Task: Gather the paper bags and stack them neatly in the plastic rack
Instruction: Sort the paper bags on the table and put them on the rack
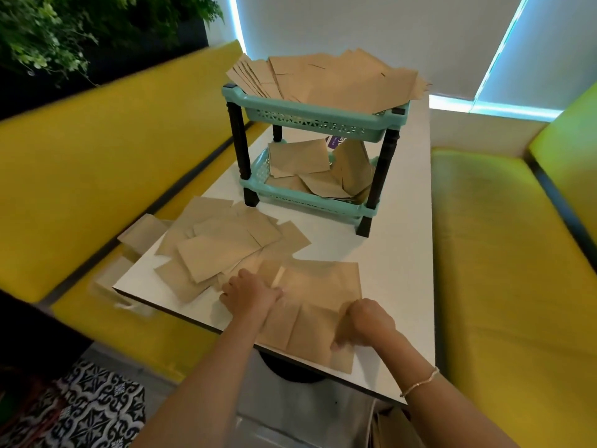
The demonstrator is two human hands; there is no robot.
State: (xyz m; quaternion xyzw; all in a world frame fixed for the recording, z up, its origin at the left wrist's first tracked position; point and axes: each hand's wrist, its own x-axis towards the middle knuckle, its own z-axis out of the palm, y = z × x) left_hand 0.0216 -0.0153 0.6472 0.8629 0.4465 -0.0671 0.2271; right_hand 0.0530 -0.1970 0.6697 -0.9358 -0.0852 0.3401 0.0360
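Observation:
A small stack of brown paper bags lies at the near edge of the white table. My left hand grips its left side and my right hand grips its right side, fingers curled over the paper. A loose heap of paper bags spreads over the table's left part, some hanging over the edge. The teal two-tier plastic rack with black legs stands at the far middle. Its top tray carries a fanned pile of bags; its lower tray has several bags lying askew.
Yellow bench seats flank the table on the left and on the right. A purple printed item shows behind the lower tray. Green plants hang at the top left. Patterned floor tiles show at the bottom left.

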